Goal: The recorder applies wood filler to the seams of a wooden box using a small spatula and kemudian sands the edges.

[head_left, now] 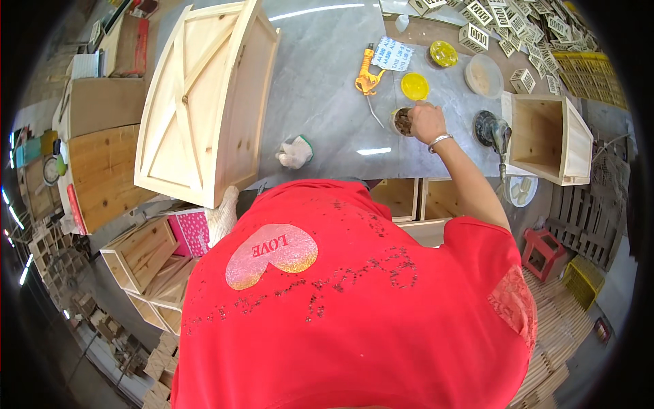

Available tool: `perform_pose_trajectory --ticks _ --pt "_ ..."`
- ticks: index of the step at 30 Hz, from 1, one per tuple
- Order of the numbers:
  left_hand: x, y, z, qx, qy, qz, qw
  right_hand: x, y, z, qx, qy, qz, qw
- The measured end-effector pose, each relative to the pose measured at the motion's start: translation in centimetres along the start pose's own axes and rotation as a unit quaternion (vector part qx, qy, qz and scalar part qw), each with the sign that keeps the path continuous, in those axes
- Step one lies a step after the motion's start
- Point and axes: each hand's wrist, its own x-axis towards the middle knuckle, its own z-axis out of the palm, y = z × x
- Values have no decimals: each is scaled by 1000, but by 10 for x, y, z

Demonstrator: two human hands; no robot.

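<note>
Between one and two o'clock, the bare right hand (428,123) sits back upward, fingers (415,120) bent toward nine, their tips hidden. The right forearm (473,180) slants toward eleven. Near nine o'clock, the gloved left hand (222,219) points toward one, its grip unclear; the left arm is mostly concealed.

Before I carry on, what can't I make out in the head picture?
All in the head view:
- Fingertips of the right grip: hidden by the hand itself, at the small tub.
- The tub's dark pieces: too small to identify.
- Fingers of the left grip: too indistinct in its pale glove.
- Inside of the wooden cabinet: hidden by its X-braced front.
- Lower parts of the wooden boxes: covered by the red shirt.
</note>
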Motion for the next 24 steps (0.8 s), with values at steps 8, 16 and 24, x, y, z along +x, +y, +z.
perform_pose_trajectory --ticks 8,16,24 --pt "3 -1 -2 18 9 4 1000 9 9 -6 31 -69 24 997" --pt "-8 28 13 12 -22 15 1000 1 54 -2 240 -67 16 968" --pt "-6 39 13 89 6 116 989 -12 -63 -70 639 15 26 769"
